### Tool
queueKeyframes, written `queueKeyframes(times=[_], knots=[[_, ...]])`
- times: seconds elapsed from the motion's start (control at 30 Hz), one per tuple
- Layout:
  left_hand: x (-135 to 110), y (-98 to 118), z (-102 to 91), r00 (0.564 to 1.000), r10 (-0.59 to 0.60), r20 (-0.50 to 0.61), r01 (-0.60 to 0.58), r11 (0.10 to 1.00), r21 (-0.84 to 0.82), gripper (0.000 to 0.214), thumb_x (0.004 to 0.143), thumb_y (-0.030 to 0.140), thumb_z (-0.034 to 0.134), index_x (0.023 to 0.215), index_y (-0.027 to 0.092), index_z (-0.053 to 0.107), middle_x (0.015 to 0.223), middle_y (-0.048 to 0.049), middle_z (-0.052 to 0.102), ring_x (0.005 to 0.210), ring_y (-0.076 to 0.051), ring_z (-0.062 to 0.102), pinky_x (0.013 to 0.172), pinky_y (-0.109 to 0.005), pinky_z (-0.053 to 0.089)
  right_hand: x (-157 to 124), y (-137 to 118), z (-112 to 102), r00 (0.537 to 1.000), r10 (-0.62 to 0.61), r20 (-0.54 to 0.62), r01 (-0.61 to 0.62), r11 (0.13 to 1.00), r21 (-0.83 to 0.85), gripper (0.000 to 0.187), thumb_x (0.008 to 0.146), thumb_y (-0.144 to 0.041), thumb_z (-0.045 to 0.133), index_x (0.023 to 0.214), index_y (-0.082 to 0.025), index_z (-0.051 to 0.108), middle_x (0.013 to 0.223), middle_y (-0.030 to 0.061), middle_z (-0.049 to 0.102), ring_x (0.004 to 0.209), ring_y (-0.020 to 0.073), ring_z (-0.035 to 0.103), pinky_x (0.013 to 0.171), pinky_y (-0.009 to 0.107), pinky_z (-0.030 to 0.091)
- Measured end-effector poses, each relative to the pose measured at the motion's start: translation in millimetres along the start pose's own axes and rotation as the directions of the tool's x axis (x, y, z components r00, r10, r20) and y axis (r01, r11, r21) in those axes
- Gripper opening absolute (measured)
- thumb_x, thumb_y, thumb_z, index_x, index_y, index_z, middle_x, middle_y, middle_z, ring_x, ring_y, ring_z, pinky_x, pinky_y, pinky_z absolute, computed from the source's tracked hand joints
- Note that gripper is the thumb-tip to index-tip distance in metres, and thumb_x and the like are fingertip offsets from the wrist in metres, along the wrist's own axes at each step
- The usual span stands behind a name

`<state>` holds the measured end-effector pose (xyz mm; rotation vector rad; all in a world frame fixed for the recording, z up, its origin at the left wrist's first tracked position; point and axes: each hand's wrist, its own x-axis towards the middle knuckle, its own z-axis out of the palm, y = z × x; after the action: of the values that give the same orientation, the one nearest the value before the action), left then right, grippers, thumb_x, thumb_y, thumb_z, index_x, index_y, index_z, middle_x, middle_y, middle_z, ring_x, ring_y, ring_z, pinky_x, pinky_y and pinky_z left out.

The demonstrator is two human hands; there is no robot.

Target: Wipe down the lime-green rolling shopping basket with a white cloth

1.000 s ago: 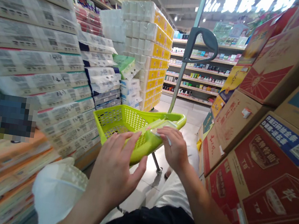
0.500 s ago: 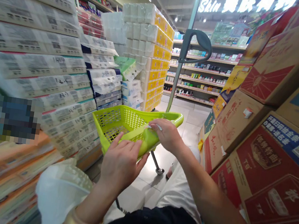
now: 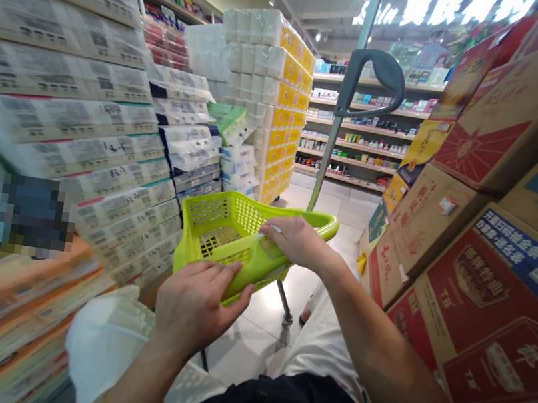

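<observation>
A lime-green plastic shopping basket (image 3: 215, 220) on wheels stands in the aisle in front of me, its grey pull handle (image 3: 372, 82) raised on a metal pole. My left hand (image 3: 193, 305) is curled over the basket's near rim, fingers wrapped on its edge. My right hand (image 3: 294, 239) rests on the right side of the rim with the fingers bent over it; something small and pale shows under the fingertips, too small to name.
Stacked tissue packs (image 3: 82, 126) wall the left side. Toilet-roll bales (image 3: 265, 93) stand further back. Red and brown cartons (image 3: 489, 214) pile up on the right. Shelves of goods (image 3: 359, 141) close the aisle's far end. Tiled floor (image 3: 339, 205) lies beyond the basket.
My left hand has slid down and closed on the basket's near rim. My right hand has shifted left along the rim. The basket sits slightly closer and more to the right.
</observation>
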<state>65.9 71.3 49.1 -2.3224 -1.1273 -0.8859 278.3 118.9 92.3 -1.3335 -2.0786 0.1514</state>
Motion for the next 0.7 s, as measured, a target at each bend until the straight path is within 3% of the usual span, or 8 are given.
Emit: queueKeyframes(times=[0.17,0.33,0.47,0.57,0.63,0.7], knots=[[6,3,-6.6,0.981,-0.137,0.139,0.136,0.991,0.018,0.038,0.089,0.049,0.051,0.102,0.020,0.074,0.088,-0.0081,0.076,0.078,-0.026,0.070,0.074,-0.036,0.051,9,-1,-8,0.989,0.141,0.038,-0.133,0.977,-0.167,0.026,0.097,-0.025,0.056,0.078,-0.021,0.073,0.085,0.0053,0.076,0.081,0.0206,0.071,0.072,0.029,0.051],[15,4,-17.0,0.917,-0.229,0.326,0.222,0.973,0.057,0.046,0.087,0.054,0.049,0.109,0.022,0.072,0.090,-0.0082,0.077,0.079,-0.028,0.071,0.069,-0.035,0.050,7,-19,3,0.991,0.023,0.130,-0.012,0.996,-0.085,0.022,0.097,-0.030,0.056,0.088,-0.025,0.075,0.090,0.0001,0.077,0.083,0.0183,0.071,0.072,0.027,0.051],[17,-3,-21.0,0.898,-0.226,0.377,0.237,0.971,0.016,0.048,0.087,0.057,0.045,0.106,0.023,0.073,0.098,-0.0081,0.077,0.085,-0.029,0.071,0.071,-0.035,0.050,-8,-6,-6,0.998,0.064,-0.006,-0.065,0.996,-0.063,0.019,0.096,-0.026,0.057,0.088,-0.024,0.074,0.088,0.0004,0.077,0.084,0.0180,0.072,0.076,0.027,0.052],[24,-4,-27.4,0.856,-0.252,0.452,0.275,0.961,0.015,0.047,0.090,0.054,0.040,0.105,0.024,0.072,0.096,-0.0072,0.077,0.083,-0.028,0.071,0.067,-0.034,0.048,-24,0,-8,0.984,0.086,-0.157,-0.104,0.989,-0.109,0.019,0.095,-0.024,0.059,0.084,-0.022,0.074,0.087,0.0037,0.077,0.086,0.0195,0.072,0.081,0.030,0.053],[31,-1,-32.4,0.814,-0.286,0.506,0.309,0.950,0.039,0.044,0.092,0.050,0.037,0.104,0.026,0.071,0.093,-0.0061,0.077,0.080,-0.027,0.071,0.063,-0.032,0.045,-36,-7,0,0.971,-0.013,-0.240,-0.016,0.993,-0.119,0.015,0.094,-0.022,0.060,0.090,-0.022,0.074,0.095,0.0056,0.077,0.094,0.0204,0.071,0.087,0.032,0.053],[39,4,-35.5,0.804,-0.306,0.510,0.327,0.944,0.050,0.038,0.093,0.044,0.038,0.102,0.026,0.070,0.092,-0.0053,0.077,0.080,-0.026,0.071,0.061,-0.031,0.043,-46,-18,14,0.939,-0.160,-0.306,0.128,0.984,-0.120,0.014,0.093,-0.021,0.061,0.099,-0.022,0.073,0.107,0.0072,0.076,0.104,0.0211,0.069,0.094,0.036,0.052]])
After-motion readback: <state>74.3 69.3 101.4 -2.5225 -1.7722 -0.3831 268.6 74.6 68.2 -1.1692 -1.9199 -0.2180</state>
